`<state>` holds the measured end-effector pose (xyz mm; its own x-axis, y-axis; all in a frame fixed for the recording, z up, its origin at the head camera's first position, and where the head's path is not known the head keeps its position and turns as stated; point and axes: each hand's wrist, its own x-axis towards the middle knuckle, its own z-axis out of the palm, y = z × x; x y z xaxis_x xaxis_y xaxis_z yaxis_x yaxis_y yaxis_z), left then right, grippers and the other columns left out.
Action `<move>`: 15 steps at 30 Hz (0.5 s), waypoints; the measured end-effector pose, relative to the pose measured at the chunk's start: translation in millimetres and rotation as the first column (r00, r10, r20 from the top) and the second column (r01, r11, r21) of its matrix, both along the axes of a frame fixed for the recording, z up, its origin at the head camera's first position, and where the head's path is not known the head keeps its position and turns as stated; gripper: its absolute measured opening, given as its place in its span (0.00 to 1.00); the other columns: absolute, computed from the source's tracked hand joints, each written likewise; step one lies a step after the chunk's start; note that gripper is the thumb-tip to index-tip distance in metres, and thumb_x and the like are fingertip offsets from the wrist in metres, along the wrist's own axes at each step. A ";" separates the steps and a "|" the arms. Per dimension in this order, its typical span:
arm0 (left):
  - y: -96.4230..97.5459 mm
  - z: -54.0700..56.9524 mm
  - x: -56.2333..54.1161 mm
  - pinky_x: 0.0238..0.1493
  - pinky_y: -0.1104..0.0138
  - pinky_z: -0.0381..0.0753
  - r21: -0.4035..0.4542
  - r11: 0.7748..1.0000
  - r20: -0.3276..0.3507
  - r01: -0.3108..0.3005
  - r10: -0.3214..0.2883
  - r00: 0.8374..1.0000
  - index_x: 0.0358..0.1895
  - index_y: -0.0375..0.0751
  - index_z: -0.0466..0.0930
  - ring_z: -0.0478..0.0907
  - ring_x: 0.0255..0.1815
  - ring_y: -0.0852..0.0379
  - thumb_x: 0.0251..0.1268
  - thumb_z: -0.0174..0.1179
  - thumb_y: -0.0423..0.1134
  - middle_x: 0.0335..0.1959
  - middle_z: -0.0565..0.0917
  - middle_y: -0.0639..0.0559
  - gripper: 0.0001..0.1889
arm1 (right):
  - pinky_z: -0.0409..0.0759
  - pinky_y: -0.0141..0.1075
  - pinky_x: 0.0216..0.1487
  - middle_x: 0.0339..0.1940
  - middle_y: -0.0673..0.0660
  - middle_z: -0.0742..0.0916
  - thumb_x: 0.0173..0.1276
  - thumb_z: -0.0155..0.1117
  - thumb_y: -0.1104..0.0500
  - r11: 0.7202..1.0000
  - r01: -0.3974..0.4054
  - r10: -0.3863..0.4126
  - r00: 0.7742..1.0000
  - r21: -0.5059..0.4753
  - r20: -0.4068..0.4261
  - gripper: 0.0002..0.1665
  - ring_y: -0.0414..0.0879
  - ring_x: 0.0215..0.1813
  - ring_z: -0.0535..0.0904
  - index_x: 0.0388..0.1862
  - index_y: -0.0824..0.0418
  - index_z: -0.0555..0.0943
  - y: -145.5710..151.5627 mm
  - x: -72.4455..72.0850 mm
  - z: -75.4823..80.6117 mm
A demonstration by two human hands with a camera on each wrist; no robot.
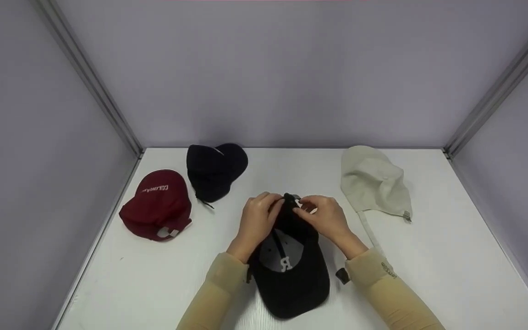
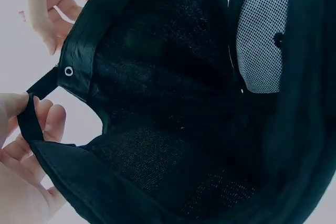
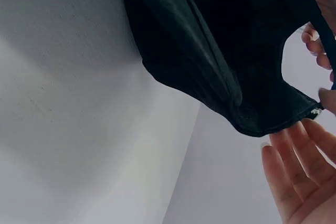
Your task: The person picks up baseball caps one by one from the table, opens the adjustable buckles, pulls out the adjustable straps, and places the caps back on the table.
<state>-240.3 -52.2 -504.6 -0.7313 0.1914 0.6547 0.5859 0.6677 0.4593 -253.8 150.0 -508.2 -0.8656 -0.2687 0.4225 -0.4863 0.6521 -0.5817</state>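
Observation:
A black baseball cap [image 1: 287, 293] is held with its inside facing up and its brim towards me; pale mesh and a white letter show inside. At its back, my left hand [image 1: 258, 217] pinches the adjustment strap [image 2: 31, 124] between thumb and fingers, and the strap bends into a loop. Across the back opening my right hand [image 1: 326, 217] holds the other corner of the cap's edge, thumb on top and fingers [image 3: 299, 150] beneath it. A small metal eyelet [image 2: 69, 71] shows near that corner in the left wrist view.
A dark red cap [image 1: 161, 201] lies at the left of the white table [image 1: 452, 275], with a navy cap [image 1: 213, 169] behind it. A beige cap [image 1: 374, 178] with a long strap lies back right. Grey walls enclose the back and sides.

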 end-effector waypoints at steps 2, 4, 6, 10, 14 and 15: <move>-0.1 -0.1 -0.1 0.37 0.60 0.78 -0.001 1.000 0.006 0.001 -0.001 1.000 0.40 0.41 0.85 0.82 0.35 0.55 0.71 0.61 0.39 0.34 0.85 0.51 0.07 | 0.82 0.42 0.34 0.32 0.52 0.89 0.61 0.74 0.52 1.000 0.003 -0.003 1.000 0.024 -0.014 0.12 0.45 0.32 0.85 0.39 0.59 0.89 -1.5 -0.2 -0.2; -0.2 -0.3 -0.4 0.38 0.60 0.78 -0.002 1.000 0.013 0.001 -0.001 1.000 0.40 0.41 0.85 0.82 0.35 0.56 0.71 0.60 0.39 0.35 0.85 0.51 0.07 | 0.82 0.42 0.34 0.32 0.52 0.90 0.61 0.74 0.54 0.999 0.017 -0.016 0.999 0.036 -0.028 0.10 0.45 0.32 0.85 0.37 0.58 0.90 -2.9 -0.9 -0.3; -0.1 -0.3 -0.4 0.38 0.60 0.78 0.004 1.000 0.023 0.000 0.000 1.000 0.40 0.41 0.85 0.82 0.35 0.56 0.71 0.60 0.39 0.35 0.85 0.52 0.06 | 0.82 0.42 0.34 0.32 0.52 0.90 0.61 0.74 0.56 0.999 0.032 -0.030 0.999 0.035 -0.037 0.07 0.45 0.32 0.86 0.35 0.58 0.90 -4.0 -2.1 -1.2; 0.6 0.6 0.1 0.38 0.60 0.78 0.011 1.000 0.068 -0.018 0.017 0.998 0.44 0.40 0.84 0.82 0.36 0.56 0.71 0.59 0.36 0.38 0.86 0.50 0.06 | 0.82 0.42 0.33 0.31 0.52 0.89 0.60 0.74 0.60 0.999 0.054 -0.054 0.997 -0.006 -0.046 0.03 0.46 0.31 0.85 0.33 0.58 0.90 -4.0 -3.8 -1.7; 1.4 1.3 -0.6 0.40 0.60 0.80 -0.025 0.999 0.107 -0.030 0.033 0.994 0.48 0.39 0.83 0.83 0.38 0.55 0.71 0.59 0.36 0.42 0.86 0.49 0.08 | 0.82 0.42 0.34 0.30 0.52 0.89 0.60 0.72 0.62 0.997 0.061 -0.064 0.996 -0.052 -0.061 0.04 0.44 0.31 0.85 0.35 0.60 0.90 -4.0 -3.1 2.1; 1.7 1.2 -1.1 0.40 0.60 0.80 -0.039 0.999 0.110 -0.031 0.035 0.993 0.48 0.40 0.84 0.83 0.39 0.55 0.71 0.59 0.37 0.41 0.86 0.49 0.08 | 0.82 0.42 0.34 0.30 0.53 0.89 0.60 0.72 0.63 0.996 0.061 -0.064 0.996 -0.059 -0.065 0.05 0.44 0.31 0.85 0.36 0.61 0.90 -4.3 -2.7 3.0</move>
<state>-241.4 -50.5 -503.4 -0.8049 0.1885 0.5626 0.5103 0.7038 0.4942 -256.6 145.7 -505.3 -0.8494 -0.1890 0.4927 -0.4845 0.6493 -0.5862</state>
